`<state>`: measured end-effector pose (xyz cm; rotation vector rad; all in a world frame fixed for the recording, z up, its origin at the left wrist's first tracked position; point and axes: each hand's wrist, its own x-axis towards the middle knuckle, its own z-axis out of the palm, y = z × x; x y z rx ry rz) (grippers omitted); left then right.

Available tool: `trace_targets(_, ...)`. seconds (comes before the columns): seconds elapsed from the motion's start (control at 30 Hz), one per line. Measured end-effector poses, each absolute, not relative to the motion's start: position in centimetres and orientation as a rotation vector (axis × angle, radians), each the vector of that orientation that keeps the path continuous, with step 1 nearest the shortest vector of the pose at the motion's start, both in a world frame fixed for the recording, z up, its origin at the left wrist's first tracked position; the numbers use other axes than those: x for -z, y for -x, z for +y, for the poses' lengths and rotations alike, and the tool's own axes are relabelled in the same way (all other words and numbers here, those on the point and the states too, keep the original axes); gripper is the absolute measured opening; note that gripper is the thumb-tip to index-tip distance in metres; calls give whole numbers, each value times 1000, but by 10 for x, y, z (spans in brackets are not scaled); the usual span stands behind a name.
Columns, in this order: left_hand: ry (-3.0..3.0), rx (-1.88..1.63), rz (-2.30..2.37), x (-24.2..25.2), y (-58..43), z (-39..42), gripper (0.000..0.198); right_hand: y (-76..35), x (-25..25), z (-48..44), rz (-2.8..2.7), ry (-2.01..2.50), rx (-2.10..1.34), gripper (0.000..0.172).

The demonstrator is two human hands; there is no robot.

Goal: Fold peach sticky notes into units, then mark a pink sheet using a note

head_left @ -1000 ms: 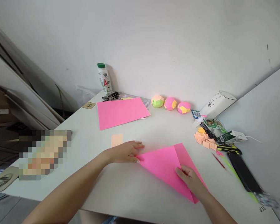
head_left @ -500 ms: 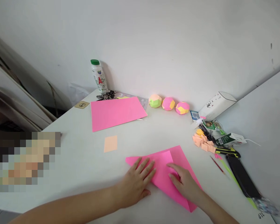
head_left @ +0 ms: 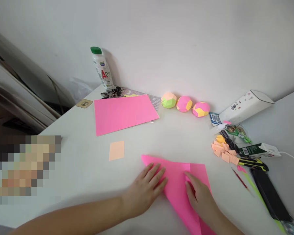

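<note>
A sheet of pink paper lies folded on the white table, one flap over the rest, with a strip of the under layer showing on the right. My left hand rests flat on its left part, fingers spread. My right hand lies across the flap's right edge, the index finger and thumb touching the paper with a gap between them; its other fingers are mostly hidden. The paper's lower end runs out of view.
Behind lie a larger pink stack and a peach paper square. Along the wall stand a bottle, several paper balls and a white tube. On the right are folded paper pieces, a cutter and a black case.
The folded paper has turned clockwise and shifted a little to the right, both hands staying on it. The camera view has also shifted slightly.
</note>
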<state>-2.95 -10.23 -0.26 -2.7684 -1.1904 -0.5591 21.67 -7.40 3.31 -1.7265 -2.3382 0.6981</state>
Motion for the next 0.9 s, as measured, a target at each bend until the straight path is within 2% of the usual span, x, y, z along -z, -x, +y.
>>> trace_targets(0.2, 2795, 719, -1176, -2, 35, -91, 30, -213, -28, -74, -2427, 1617, -567, 41)
trace_targets(0.43, 3021, 362, -1368, -12, 40, -102, 56, -218, -25, -67, -2394, 1482, -559, 36)
trace_targets(0.63, 2998, 192, -1446, -11, 39, -112, 60, -219, -24, -63, -2305, 1439, -553, 29)
trace_targets(0.9, 2895, 187, -1530, -17, 41, -113, 63, -223, -16, -70, -2449, 1360, -427, 33)
